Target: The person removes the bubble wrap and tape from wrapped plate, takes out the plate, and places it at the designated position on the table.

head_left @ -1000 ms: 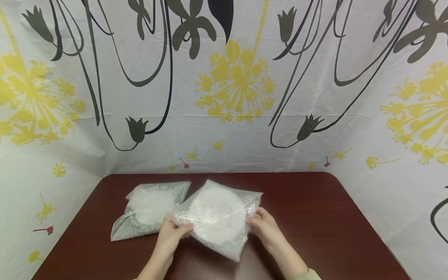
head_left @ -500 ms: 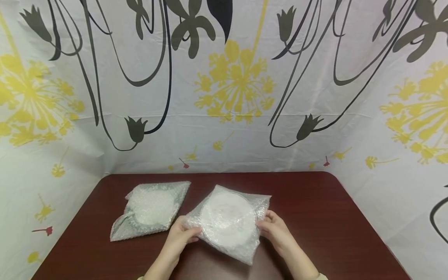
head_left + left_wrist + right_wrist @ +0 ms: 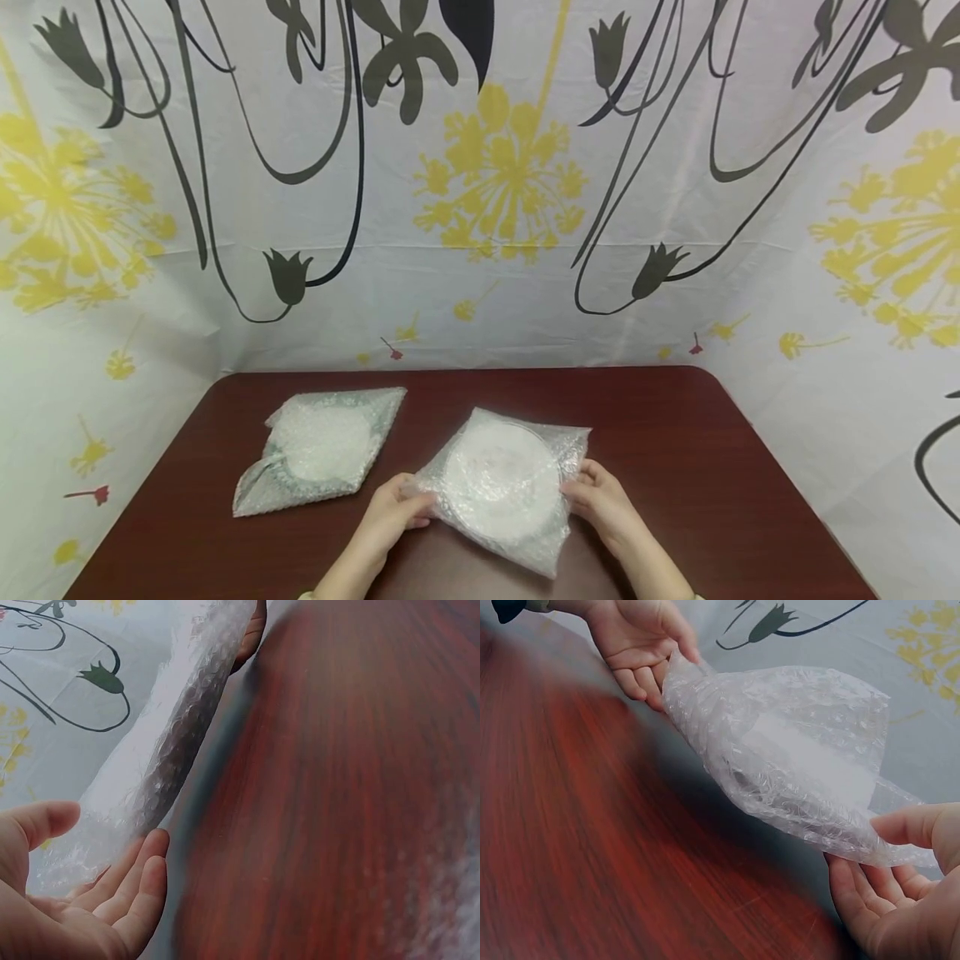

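A round white plate in bubble wrap is held up off the table between both hands, one wrap corner toward the front. My left hand holds its left corner, thumb on top and fingers beneath; the left wrist view shows this left hand at the crinkled wrap. On the opposite side my right hand pinches the wrap near the plate's rim. In the right wrist view the right hand's fingers lie under the wrapped plate, its thumb on top.
A second bubble-wrapped round white item lies at the left on the dark red-brown table. Behind and at the sides hangs a white cloth with grey and yellow flower prints.
Both hands have carried the wrapped plate to the right and a little toward the front, away from the second package, which it overlapped earlier in the head view.
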### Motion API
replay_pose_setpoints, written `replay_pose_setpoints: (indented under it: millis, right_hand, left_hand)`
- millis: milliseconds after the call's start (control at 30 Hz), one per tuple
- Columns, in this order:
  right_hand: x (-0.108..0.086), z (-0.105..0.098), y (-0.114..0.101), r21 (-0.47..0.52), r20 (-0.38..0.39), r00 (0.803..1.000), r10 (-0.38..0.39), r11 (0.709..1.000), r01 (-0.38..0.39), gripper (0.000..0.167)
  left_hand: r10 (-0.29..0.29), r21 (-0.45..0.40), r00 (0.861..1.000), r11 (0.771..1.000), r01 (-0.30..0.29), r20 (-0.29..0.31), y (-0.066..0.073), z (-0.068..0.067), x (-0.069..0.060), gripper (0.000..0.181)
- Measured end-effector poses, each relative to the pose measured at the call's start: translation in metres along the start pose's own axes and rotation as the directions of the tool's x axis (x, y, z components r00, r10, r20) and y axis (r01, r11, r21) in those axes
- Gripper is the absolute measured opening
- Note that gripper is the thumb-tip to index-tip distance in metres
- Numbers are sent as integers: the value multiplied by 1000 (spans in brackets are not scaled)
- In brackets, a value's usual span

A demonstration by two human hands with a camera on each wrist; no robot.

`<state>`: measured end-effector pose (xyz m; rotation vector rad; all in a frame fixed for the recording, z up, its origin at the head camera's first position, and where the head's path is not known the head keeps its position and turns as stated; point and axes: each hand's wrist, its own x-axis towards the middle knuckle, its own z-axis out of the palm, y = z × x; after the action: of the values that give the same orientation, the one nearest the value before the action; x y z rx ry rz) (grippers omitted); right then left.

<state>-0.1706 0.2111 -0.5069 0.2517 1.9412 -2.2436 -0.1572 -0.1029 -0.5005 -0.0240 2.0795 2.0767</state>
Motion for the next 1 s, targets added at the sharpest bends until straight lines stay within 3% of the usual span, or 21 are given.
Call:
replay_pose_setpoints:
  millis: [333,500,700,1000]
  right_hand:
    - [2,-8,3,-55,15,1000,7,998,-6,46]
    - [2,-9,5,-92,9,1000,0,996,0,46]
    - [2,-10,4,-180,-18,1000,-19,984,15,49]
    - [-1,-15,0,-274,-8,999,-53,961,48,51]
  left_hand:
    - [13,29,997,999,-16,75,-7,-3,4,26]
    - [26,44,997,999,-30,76,-8,-4,5,23]
    - [39,58,995,997,-44,87,-7,-5,4,31]
    - [-12,105,997,994,5,70,-5,-3,6,46]
